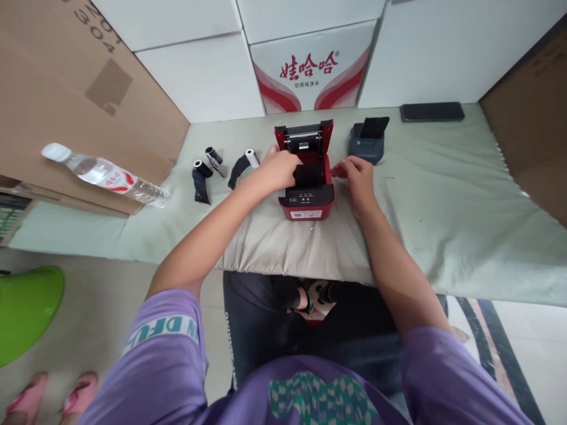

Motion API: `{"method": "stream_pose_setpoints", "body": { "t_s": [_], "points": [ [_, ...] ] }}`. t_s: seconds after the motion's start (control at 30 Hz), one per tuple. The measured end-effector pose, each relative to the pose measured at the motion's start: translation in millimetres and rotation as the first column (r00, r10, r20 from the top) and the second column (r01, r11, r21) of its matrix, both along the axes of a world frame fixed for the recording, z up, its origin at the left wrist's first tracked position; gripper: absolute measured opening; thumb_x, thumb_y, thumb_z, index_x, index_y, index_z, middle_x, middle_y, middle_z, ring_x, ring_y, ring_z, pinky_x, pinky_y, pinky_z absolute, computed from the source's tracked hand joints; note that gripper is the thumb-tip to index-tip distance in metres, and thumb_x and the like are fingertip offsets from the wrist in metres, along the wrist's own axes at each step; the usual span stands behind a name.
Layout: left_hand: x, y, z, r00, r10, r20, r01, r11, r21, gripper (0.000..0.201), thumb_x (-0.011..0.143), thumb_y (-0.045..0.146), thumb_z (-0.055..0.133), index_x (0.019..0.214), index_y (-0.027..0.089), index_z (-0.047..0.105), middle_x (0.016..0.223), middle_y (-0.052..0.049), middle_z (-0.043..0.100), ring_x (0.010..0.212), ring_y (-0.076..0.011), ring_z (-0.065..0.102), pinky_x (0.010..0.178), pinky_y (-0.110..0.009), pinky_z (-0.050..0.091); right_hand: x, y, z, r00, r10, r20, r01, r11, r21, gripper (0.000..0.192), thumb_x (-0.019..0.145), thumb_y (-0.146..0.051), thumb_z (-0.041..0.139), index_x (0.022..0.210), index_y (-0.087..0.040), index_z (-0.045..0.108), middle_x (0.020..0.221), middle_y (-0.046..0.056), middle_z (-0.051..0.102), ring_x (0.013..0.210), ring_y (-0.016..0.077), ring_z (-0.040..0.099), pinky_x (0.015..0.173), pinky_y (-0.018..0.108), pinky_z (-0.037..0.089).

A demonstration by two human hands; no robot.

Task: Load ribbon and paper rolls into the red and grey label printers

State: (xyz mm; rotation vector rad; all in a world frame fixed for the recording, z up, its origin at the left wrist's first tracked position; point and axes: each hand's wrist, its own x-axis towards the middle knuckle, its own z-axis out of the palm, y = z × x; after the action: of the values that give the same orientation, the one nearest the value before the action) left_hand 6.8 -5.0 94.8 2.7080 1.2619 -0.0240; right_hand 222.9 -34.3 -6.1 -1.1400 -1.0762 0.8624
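A small red and black printer (306, 211) stands before me with its lid (305, 137) raised. A black roll or ribbon (309, 175) lies inside its open bay. My left hand (280, 168) reaches over the printer's left wall, fingers curled and closed at the black material; their tips are hidden, so what they grip is unclear. At the right wall, my right hand (358, 177) has its thumb and fingertips pinched together beside the casing. Anything between them is too small to make out. Left of the printer lie a ribbon roll with a loose black tail (241, 167) and two black rolls (202, 171).
A dark grey device (367, 144) with a raised flap stands right of the printer, and a black phone-like slab (432, 112) lies behind. White boxes (310, 71) line the back. A water bottle (108, 176) and cardboard box (101, 77) are at left. The cloth-covered table's front edge (301, 273) is near my lap.
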Motion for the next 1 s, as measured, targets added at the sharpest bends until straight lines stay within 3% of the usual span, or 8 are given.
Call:
{"method": "stream_pose_setpoints", "body": {
  "t_s": [0.1,0.33,0.47,0.63,0.77,1.0],
  "points": [
    [3,1,-0.6,0.999,-0.048,-0.002,0.048,0.998,0.040,0.031,0.084,0.015,0.063,0.106,0.023,0.084,0.104,-0.010,0.081,0.115,-0.0330,0.068,0.112,-0.052,0.035,-1,0,1.1,1.000,0.004,0.003,-0.004,1.000,-0.005,0.022,0.085,-0.030,0.065,0.063,-0.024,0.068,0.067,-0.001,0.071,0.066,0.0147,0.065,0.070,0.030,0.058],
    [14,9,-0.1,0.983,-0.069,-0.171,0.072,0.997,0.010,0.028,0.081,0.014,0.063,0.099,0.021,0.082,0.096,-0.010,0.081,0.104,-0.0296,0.069,0.106,-0.048,0.039,0,-1,1.5,0.999,0.012,0.042,-0.012,1.000,0.003,0.023,0.087,-0.033,0.066,0.065,-0.024,0.066,0.068,0.000,0.070,0.068,0.0151,0.065,0.074,0.032,0.058],
    [16,12,0.8,0.982,-0.070,-0.175,0.060,0.996,-0.060,0.030,0.082,0.015,0.062,0.104,0.019,0.081,0.105,-0.011,0.080,0.109,-0.0305,0.068,0.108,-0.048,0.037,0,0,1.4,1.000,-0.006,0.016,0.005,0.999,0.044,0.016,0.087,-0.041,0.070,0.086,-0.025,0.069,0.092,0.002,0.078,0.087,0.0176,0.071,0.085,0.034,0.059],
    [10,13,4.2,0.984,-0.095,-0.152,0.078,0.990,-0.115,0.039,0.084,0.017,0.061,0.118,0.023,0.080,0.113,-0.009,0.081,0.121,-0.0313,0.067,0.115,-0.047,0.032,-1,2,0.6,0.999,0.016,0.048,-0.019,0.998,0.067,0.029,0.087,-0.052,0.073,0.106,-0.031,0.067,0.125,0.004,0.076,0.120,0.0229,0.069,0.096,0.038,0.059],
    [7,10,8.0,0.986,-0.107,-0.127,0.089,0.987,-0.137,0.044,0.086,0.017,0.059,0.124,0.025,0.078,0.117,-0.008,0.080,0.118,-0.0289,0.068,0.114,-0.045,0.034,-1,10,-5.9,0.999,0.015,0.052,-0.019,0.997,0.074,0.032,0.085,-0.055,0.074,0.106,-0.031,0.067,0.126,0.005,0.077,0.118,0.0237,0.070,0.102,0.042,0.058],
    [16,9,12.1,0.961,-0.105,-0.254,0.054,0.978,-0.200,0.033,0.093,0.026,0.056,0.117,0.025,0.079,0.119,-0.008,0.079,0.121,-0.0301,0.064,0.119,-0.050,0.031,-1,19,-16.2,0.999,0.023,0.042,-0.025,0.998,0.050,0.034,0.083,-0.052,0.074,0.107,-0.029,0.067,0.119,0.005,0.079,0.109,0.0224,0.071,0.105,0.043,0.057]
  ]
}}
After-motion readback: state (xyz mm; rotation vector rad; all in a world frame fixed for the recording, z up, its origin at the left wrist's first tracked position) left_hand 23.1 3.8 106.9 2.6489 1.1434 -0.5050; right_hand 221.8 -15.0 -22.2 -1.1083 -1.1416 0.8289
